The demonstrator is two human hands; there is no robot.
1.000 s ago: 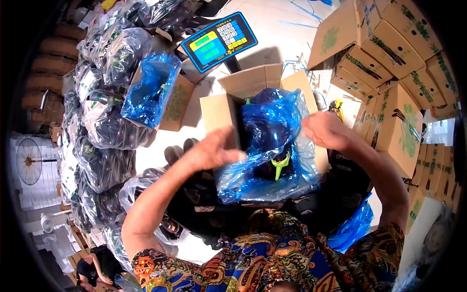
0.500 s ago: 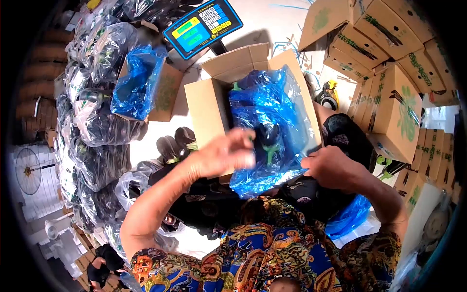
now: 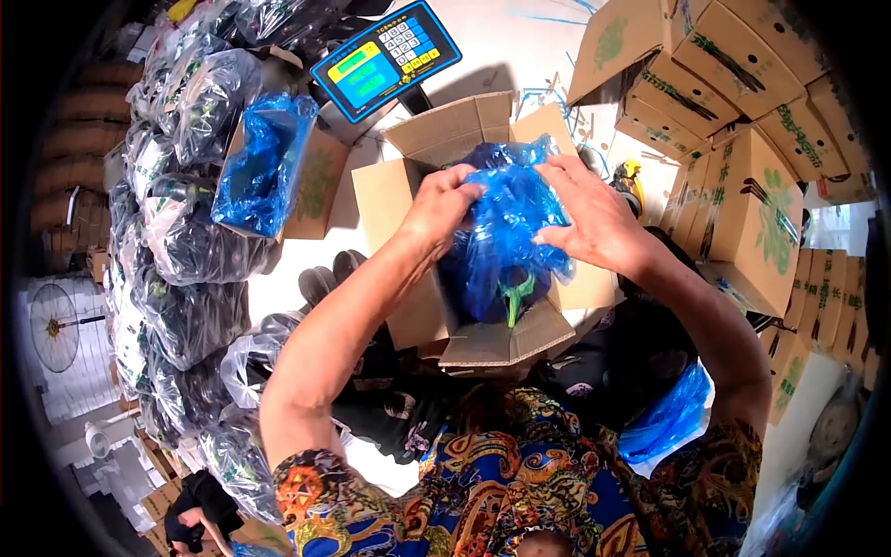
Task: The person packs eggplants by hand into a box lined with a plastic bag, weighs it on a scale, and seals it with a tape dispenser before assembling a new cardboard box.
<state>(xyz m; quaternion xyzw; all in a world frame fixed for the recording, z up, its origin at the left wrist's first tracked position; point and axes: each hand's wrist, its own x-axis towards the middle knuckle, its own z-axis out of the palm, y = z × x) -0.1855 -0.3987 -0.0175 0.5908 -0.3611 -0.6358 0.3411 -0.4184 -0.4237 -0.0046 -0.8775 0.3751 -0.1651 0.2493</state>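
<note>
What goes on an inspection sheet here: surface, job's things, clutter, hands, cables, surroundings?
Surface: pale floor, scraps scattered.
Job's things: open cardboard box; blue plastic inside; green eggplant stem visible.
Clutter: loose blue plastic sheet at right, near the knees.
Hands: left hand and right hand touch the box's plastic.
Cables: nothing seen.
Surroundings: lit scale display; bagged eggplants left; stacked cartons right; co-worker lower left.
</note>
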